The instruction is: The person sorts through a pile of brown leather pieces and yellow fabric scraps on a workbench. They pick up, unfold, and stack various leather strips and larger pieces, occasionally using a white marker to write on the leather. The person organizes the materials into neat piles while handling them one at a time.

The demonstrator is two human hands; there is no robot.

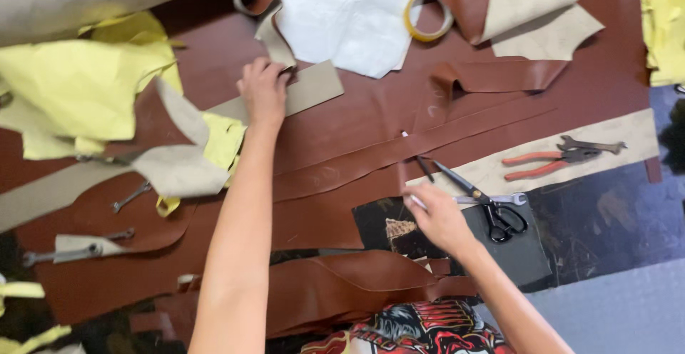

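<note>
My left hand [262, 91] reaches far forward and presses flat on a long beige strip [314, 87] that lies across a sheet of brown leather [357, 115]. Closer to me, my right hand [437, 217] is closed around a thin pale marker [415, 200], held at the edge of a long cut brown leather strip [342, 168]. Black-handled scissors [492, 211] lie just right of that hand, blades pointing away. A thin dark stick [424, 169] rests on the leather just beyond my fingers.
Orange-handled pliers [540, 165] and a wrench [592, 144] lie on a beige band at right. A tape roll [428, 16] and white sheet [349, 18] sit at the back. Yellow fabric [78, 83] and small spanners [131, 197] are on the left. A black mat [531, 254] lies under the scissors.
</note>
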